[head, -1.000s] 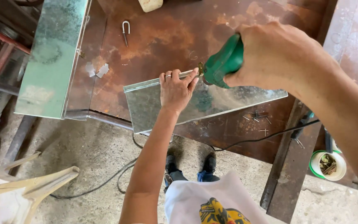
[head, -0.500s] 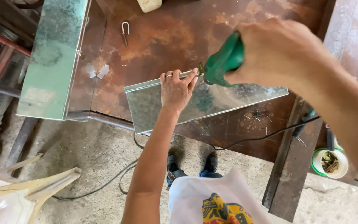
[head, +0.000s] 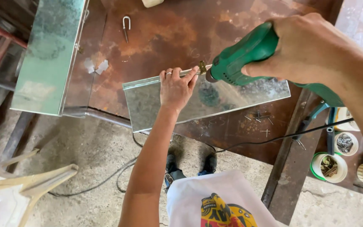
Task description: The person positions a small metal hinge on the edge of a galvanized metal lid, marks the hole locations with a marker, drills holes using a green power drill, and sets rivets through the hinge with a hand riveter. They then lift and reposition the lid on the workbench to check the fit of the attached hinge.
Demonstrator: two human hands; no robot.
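My right hand (head: pixel 311 46) grips a green corded power drill (head: pixel 242 54), its nose pointing left at a small brass-coloured fitting (head: pixel 201 67) on the far edge of a shiny sheet-metal piece (head: pixel 148 105). My left hand (head: pixel 176 86) presses down on that sheet, fingers hooked over its far edge just left of the drill tip. The sheet lies on a rusty steel table (head: pixel 164 29) and overhangs its near edge.
A larger galvanised metal box (head: pixel 47 54) lies at the table's left. A U-shaped metal staple (head: pixel 125 26) and scattered nails (head: pixel 259 118) lie on the table. Small tubs of hardware (head: pixel 327 166) stand at right. The drill's black cord (head: pixel 274 138) trails to the concrete floor.
The drill and my right hand have shifted slightly. My left hand stays on the sheet.
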